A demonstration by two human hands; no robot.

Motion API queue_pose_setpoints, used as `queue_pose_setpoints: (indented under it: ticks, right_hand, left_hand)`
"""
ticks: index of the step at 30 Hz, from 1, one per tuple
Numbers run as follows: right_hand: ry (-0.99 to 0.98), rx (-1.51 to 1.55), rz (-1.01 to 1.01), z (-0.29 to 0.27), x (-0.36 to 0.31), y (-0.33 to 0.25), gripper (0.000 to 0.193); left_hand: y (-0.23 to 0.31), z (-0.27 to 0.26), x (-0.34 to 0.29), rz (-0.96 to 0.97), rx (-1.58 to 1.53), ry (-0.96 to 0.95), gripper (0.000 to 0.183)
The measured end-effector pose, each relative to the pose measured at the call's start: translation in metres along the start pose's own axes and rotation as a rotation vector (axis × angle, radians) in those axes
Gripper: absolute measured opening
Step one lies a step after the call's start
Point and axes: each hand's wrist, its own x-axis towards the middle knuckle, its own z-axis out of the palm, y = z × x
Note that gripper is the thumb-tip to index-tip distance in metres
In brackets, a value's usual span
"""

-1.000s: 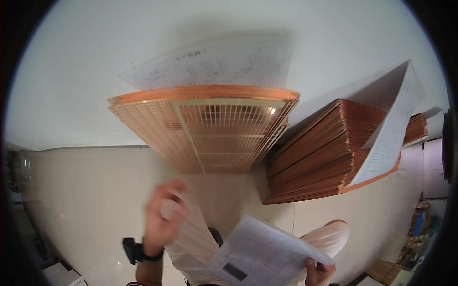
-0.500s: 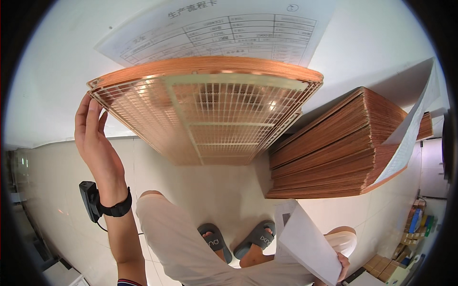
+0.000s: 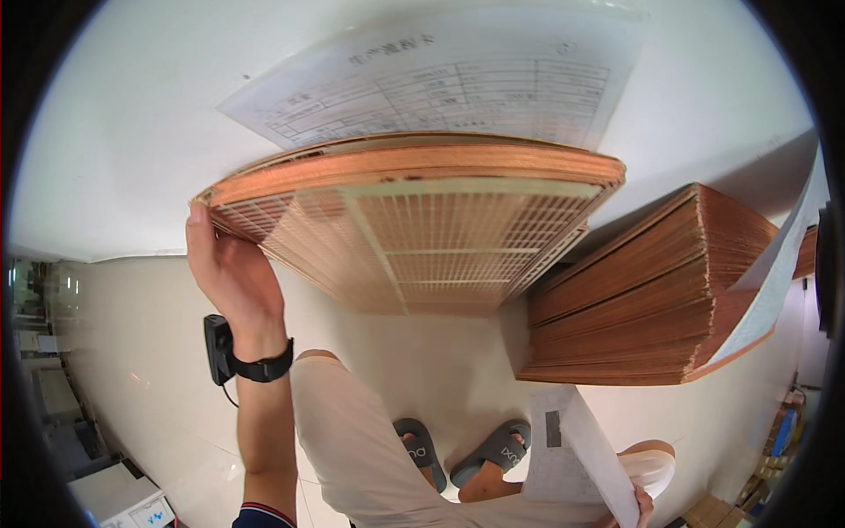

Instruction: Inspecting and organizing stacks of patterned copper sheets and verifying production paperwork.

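A stack of thin copper-coloured grid-patterned panels [image 3: 475, 231] leans upright against a white surface, its orange edges facing up. My left hand [image 3: 236, 268], wearing a black wrist strap with a small device, is closed around the stack's left corner. Its thumb lies on the corner; the other fingers curl in below and are partly hidden. At the lower right, my right hand [image 3: 644, 508] grips white paper sheets [image 3: 591, 444] above my right thigh; only some of its fingers show.
A thicker block of reddish-brown panels [image 3: 629, 295] stands on the right, with a sheet of paper [image 3: 775, 273] against its side. Behind the grid panels lies a printed form [image 3: 440, 79]. Below are my sandalled feet [image 3: 493, 453] on the tiled floor. Boxes [image 3: 713, 512] sit at the lower right.
The view has shifted, so the scene sits lower and farther right. My left thumb now lies on the stack's corner, and a gap shows between panels along the stack's back edge.
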Motion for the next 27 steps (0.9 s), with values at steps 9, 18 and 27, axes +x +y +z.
queue_pose_setpoints:
  ticks: [9,18,27]
  right_hand:
    - [0.037,-0.066,0.024,0.010,0.001,0.011,0.020]
    - [0.073,-0.167,0.114,0.015,0.006,-0.006,0.018]
    - [0.113,-0.208,0.167,0.023,0.016,-0.009,0.024]
  left_hand:
    - [0.020,-0.040,-0.032,0.067,0.047,-0.061,0.032]
    - [0.046,-0.050,-0.061,0.008,0.031,-0.057,0.025]
    - [0.062,-0.039,-0.066,-0.004,0.298,-0.088,0.047]
